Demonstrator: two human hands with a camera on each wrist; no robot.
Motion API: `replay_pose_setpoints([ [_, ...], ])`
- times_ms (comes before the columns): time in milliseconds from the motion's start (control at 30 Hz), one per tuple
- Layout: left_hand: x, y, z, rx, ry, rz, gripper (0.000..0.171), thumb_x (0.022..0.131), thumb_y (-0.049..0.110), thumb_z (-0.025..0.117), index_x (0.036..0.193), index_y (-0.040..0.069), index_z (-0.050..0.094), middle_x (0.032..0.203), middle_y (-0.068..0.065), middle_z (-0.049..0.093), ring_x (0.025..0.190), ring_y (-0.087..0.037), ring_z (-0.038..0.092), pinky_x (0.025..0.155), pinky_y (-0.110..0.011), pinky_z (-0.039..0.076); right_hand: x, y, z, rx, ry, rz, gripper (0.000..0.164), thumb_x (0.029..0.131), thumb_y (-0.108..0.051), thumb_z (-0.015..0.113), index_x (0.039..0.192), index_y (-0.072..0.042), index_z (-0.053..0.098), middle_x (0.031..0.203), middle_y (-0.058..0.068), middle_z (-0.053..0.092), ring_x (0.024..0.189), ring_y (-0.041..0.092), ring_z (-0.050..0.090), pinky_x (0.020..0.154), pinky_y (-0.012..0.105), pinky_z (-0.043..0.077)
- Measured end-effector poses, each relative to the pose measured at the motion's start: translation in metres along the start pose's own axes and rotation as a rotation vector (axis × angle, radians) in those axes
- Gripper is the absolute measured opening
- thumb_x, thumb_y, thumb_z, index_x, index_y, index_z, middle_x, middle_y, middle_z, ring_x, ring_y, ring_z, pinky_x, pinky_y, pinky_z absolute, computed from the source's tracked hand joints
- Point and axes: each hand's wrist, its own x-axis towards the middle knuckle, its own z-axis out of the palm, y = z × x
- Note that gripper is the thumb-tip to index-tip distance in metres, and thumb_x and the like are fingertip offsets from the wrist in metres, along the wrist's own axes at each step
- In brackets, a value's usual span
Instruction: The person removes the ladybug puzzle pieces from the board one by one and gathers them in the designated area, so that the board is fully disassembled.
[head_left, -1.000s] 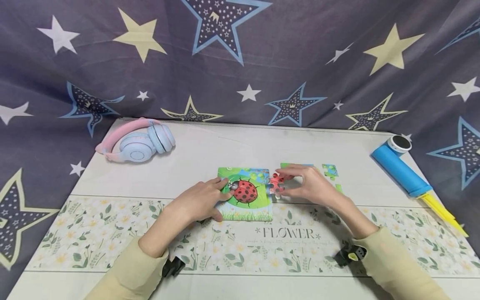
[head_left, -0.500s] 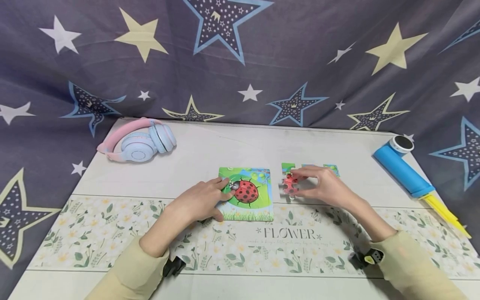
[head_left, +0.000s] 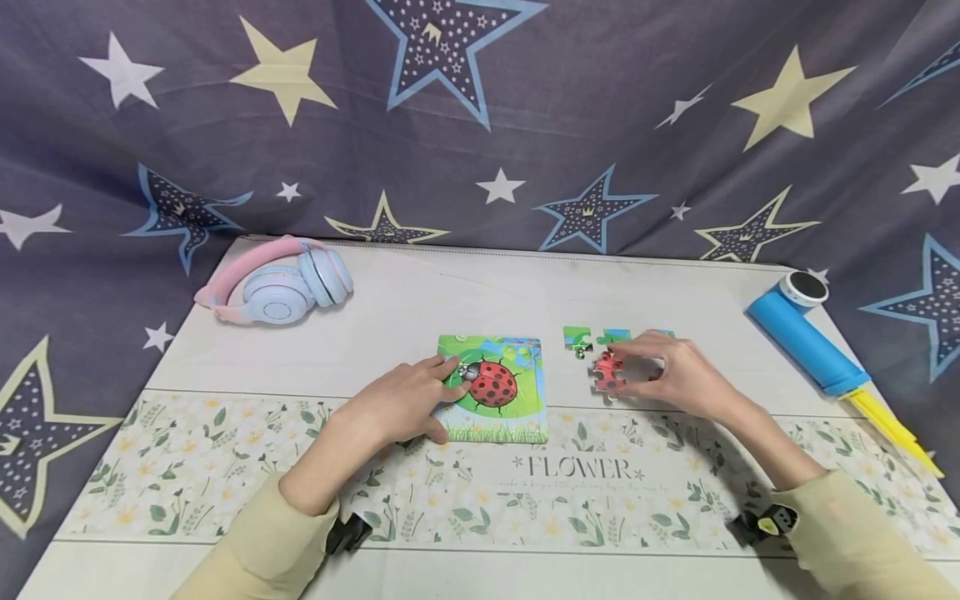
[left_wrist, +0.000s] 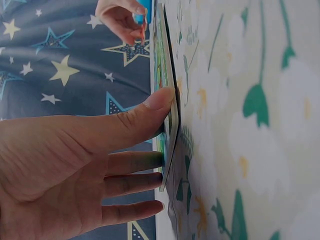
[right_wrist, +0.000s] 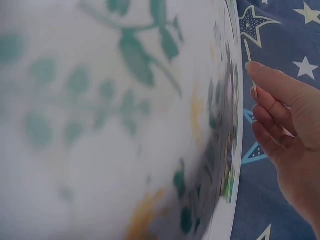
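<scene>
My left hand [head_left: 397, 398] rests on the left side of a square puzzle board [head_left: 525, 421] with a ladybug picture. In the left wrist view its thumb presses at the board's edge, and the other fingers stretch straight along it. To the right, my right hand [head_left: 678, 375] pinches a red, black-spotted puzzle piece [head_left: 606, 372] between thumb and fingers. The right wrist view shows that piece edge-on, a thin strip at the fingertips, above the table. Just behind it lie a green loose puzzle piece [head_left: 576, 337] and a blue-green one [head_left: 616, 335]; the right hand partly hides others.
Pink and light blue headphones [head_left: 277, 293] lie at the back left. On the right is a blue tube [head_left: 806, 337] with a white round end and yellow strips. A starry curtain [head_left: 480, 150] hangs behind the table [head_left: 450, 287], which has a floral band.
My right hand has moved right with the red puzzle piece, from beside the board's right edge to in front of the loose pieces. The left hand has stayed on the board.
</scene>
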Motion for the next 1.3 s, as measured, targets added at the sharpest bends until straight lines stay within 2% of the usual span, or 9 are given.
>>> replay_pose_setpoints([
  [100,0.000,0.000,0.000,0.003,0.002,0.001,0.073,0.082,0.036,0.082,0.148,0.014,0.057,0.166,-0.021,0.033,0.155,-0.041,0.032,0.119,-0.058,0.039,-0.003,0.005,-0.002,-0.008,0.006,-0.002,0.059,0.072,-0.017,0.094,0.127,-0.011,0.074,0.111,0.000,0.077,0.099,0.018,0.069,0.080,0.036,0.060],
  [167,0.000,0.000,0.000,0.003,0.003,0.001,0.073,0.082,0.036,0.082,0.148,0.014,0.057,0.166,-0.021,0.033,0.155,-0.041,0.032,0.119,-0.058,0.039,-0.004,0.007,-0.003,-0.025,0.005,0.003,0.059,0.072,-0.018,0.094,0.127,-0.011,0.074,0.111,-0.001,0.078,0.104,0.019,0.069,0.090,0.042,0.058],
  [267,0.000,0.001,0.000,-0.001,0.005,0.005,0.073,0.082,0.035,0.082,0.148,0.014,0.057,0.166,-0.021,0.034,0.155,-0.041,0.032,0.119,-0.058,0.039,-0.007,0.011,-0.004,-0.041,-0.004,0.025,0.058,0.073,-0.020,0.094,0.127,-0.012,0.075,0.109,-0.002,0.078,0.107,0.020,0.067,0.095,0.048,0.056],
  [533,-0.002,0.001,-0.002,-0.008,0.009,0.008,0.073,0.083,0.035,0.082,0.148,0.014,0.057,0.166,-0.021,0.033,0.155,-0.041,0.032,0.120,-0.059,0.039,-0.013,0.018,-0.007,-0.039,-0.015,0.066,0.056,0.073,-0.020,0.093,0.126,-0.012,0.075,0.105,-0.003,0.075,0.101,0.015,0.062,0.076,0.037,0.056],
  [700,-0.003,0.002,-0.003,-0.013,0.008,0.016,0.072,0.083,0.034,0.081,0.148,0.013,0.057,0.166,-0.022,0.033,0.155,-0.041,0.032,0.120,-0.057,0.039,-0.015,0.020,-0.008,-0.062,-0.021,0.080,0.056,0.072,-0.018,0.094,0.125,-0.012,0.076,0.107,-0.002,0.076,0.101,0.015,0.061,0.077,0.037,0.056],
  [900,-0.004,0.002,-0.003,-0.001,0.019,0.018,0.072,0.083,0.035,0.081,0.147,0.013,0.058,0.165,-0.022,0.034,0.154,-0.041,0.034,0.120,-0.056,0.040,-0.018,0.022,-0.007,-0.058,-0.025,0.087,0.056,0.072,-0.017,0.094,0.125,-0.014,0.076,0.111,-0.002,0.075,0.108,0.014,0.059,0.084,0.043,0.057],
  [1133,-0.004,0.002,-0.002,0.006,0.024,0.023,0.071,0.083,0.035,0.081,0.147,0.013,0.059,0.165,-0.022,0.035,0.154,-0.041,0.034,0.120,-0.055,0.040,-0.018,0.024,-0.006,-0.056,-0.022,0.079,0.056,0.072,-0.015,0.093,0.125,-0.014,0.076,0.112,-0.001,0.076,0.109,0.013,0.059,0.083,0.039,0.057],
  [1300,-0.002,0.001,-0.001,0.005,0.020,0.022,0.072,0.083,0.035,0.081,0.147,0.013,0.058,0.166,-0.022,0.035,0.154,-0.041,0.034,0.120,-0.056,0.040,-0.018,0.022,-0.007,-0.033,-0.033,0.113,0.054,0.074,-0.018,0.092,0.125,-0.015,0.075,0.114,-0.002,0.076,0.109,0.011,0.058,0.084,0.039,0.058],
])
